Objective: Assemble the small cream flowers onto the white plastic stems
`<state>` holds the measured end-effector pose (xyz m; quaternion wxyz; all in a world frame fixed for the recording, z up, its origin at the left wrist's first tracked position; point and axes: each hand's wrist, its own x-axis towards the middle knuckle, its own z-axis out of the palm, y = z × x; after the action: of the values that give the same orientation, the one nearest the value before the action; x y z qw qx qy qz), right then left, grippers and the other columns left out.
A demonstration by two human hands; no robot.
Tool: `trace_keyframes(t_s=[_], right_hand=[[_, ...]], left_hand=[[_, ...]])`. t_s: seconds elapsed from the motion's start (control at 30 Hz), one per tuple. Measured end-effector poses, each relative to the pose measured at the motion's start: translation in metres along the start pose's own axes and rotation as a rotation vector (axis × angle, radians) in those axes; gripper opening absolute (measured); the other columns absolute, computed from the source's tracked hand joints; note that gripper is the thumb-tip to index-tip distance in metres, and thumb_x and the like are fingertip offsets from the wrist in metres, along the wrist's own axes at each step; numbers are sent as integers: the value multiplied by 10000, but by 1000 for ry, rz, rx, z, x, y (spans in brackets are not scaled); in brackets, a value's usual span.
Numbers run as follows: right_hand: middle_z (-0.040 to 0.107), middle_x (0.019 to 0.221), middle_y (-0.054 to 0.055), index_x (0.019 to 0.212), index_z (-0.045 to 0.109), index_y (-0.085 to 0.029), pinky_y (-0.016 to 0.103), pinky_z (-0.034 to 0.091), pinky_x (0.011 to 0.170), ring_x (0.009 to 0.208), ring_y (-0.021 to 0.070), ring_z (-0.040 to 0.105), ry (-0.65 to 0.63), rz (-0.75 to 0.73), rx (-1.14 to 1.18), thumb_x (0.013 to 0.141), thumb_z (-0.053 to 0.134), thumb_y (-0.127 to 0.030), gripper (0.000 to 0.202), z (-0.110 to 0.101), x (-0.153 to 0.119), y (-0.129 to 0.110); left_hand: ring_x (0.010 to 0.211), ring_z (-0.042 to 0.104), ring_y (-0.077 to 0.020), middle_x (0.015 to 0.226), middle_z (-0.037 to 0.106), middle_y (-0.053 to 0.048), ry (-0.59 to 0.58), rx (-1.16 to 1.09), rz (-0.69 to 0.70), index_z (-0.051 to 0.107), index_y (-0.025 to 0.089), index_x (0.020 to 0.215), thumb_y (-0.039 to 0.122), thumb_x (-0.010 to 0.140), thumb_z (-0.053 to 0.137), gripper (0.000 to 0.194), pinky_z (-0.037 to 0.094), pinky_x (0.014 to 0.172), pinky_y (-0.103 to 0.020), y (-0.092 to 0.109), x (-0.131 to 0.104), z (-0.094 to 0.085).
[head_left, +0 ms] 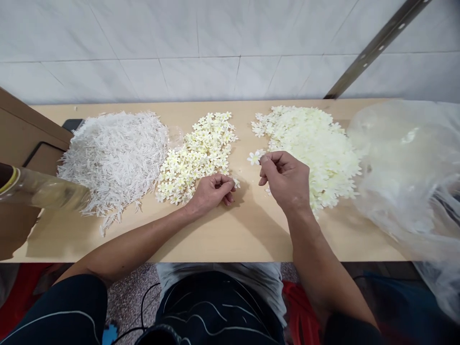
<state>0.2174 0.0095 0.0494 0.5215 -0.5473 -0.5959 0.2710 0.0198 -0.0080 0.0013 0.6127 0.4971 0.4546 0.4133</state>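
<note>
My right hand is closed in a pinch, with a pale artificial flower at its fingertips. It is raised over the table, at the left side of a large heap of pale yellow-white flowers. My left hand is closed too, thumb against fingers, low at the near edge of a smaller pile of yellow-centred flowers. A small flower shows at its fingertips, mostly hidden by them. To the left lies a big heap of thin white plastic stems.
A wooden table runs along a tiled wall. A clear plastic bag bulges at the right end. On the left are a cardboard box and a clear bottle lying tilted. A metal strip leans at the wall.
</note>
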Motion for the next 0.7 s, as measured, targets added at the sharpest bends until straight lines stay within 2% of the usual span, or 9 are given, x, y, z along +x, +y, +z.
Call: trace_keyframes(t_s=[0.13,0.2,0.33,0.4,0.5,0.6,0.7], right_hand=[[671,730,17,867,691,-199,259,538,487,603,156,641,95,-67,-97,912,659,-343,155,-3,0,0],[691,770,31,882,694,-202,276,558,526,654,171,662,141,-119,-154,918,655,-332,140,-4,1,1],[719,830,54,886,696,-213,308,575,580,713,194,686,203,-199,-254,932,619,-300,125,-10,4,7],[725,850,59,883,691,-220,323,579,609,726,200,690,210,-235,-299,938,608,-298,126,-12,5,9],[725,855,58,873,672,-226,331,571,643,721,195,679,200,-295,-366,942,596,-284,118,-12,6,11],[723,871,61,872,654,-225,318,553,642,710,182,660,134,-351,-396,952,582,-271,117,-6,3,12],[715,876,65,884,647,-218,303,539,635,690,169,638,50,-400,-398,964,573,-261,117,3,0,12]], left_hand=[[489,635,-120,602,683,-34,-81,81,-7,697,134,835,297,902,683,177,546,528,-228,4,16,26],[488,638,-128,604,684,-24,-161,97,6,710,133,928,234,895,675,111,550,532,-241,8,27,43],[618,714,-162,695,719,-41,-260,178,89,716,144,1137,138,887,643,260,591,619,-267,16,37,66],[636,716,-167,728,726,-46,-153,237,169,703,152,1170,159,864,688,306,587,606,-262,19,36,66],[574,687,-149,724,708,-34,23,179,196,699,164,1107,290,902,695,241,584,577,-264,22,32,54],[536,669,-142,716,687,-22,137,22,215,685,170,1016,406,898,714,265,569,524,-262,24,28,40],[537,660,-125,807,707,-48,173,-68,207,689,151,945,463,872,739,324,558,495,-252,23,24,33]])
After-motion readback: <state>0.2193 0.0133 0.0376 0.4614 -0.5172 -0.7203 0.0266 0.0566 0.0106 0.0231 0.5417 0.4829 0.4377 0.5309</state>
